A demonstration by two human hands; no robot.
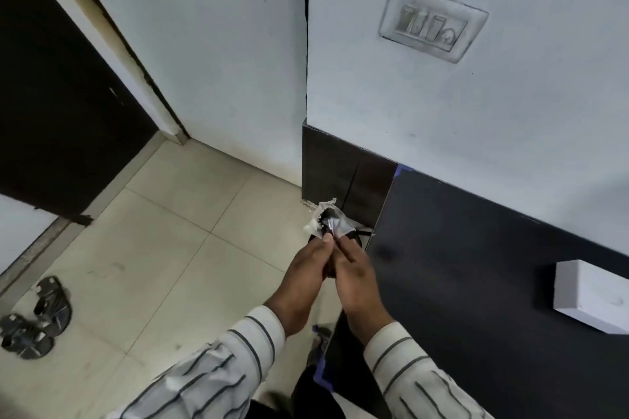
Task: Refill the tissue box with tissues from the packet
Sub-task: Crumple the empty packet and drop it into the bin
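Note:
A crumpled clear plastic wrapper [327,218], seemingly the empty tissue packet, is pinched between the fingertips of both hands. My left hand [306,270] grips it from the left and my right hand [357,279] from the right, out past the left edge of the dark table [476,282]. Under the wrapper a dark round object [355,237] shows on the floor, mostly hidden by my hands. A white box [594,296], likely the tissue box, lies on the table at the far right, well away from both hands.
Beige floor tiles [177,248] stretch to the left, with a pair of dark sandals [35,316] at the lower left. A dark door [51,95] stands at the left. The wall ahead carries a switch plate [432,22] and a dark skirting [340,173].

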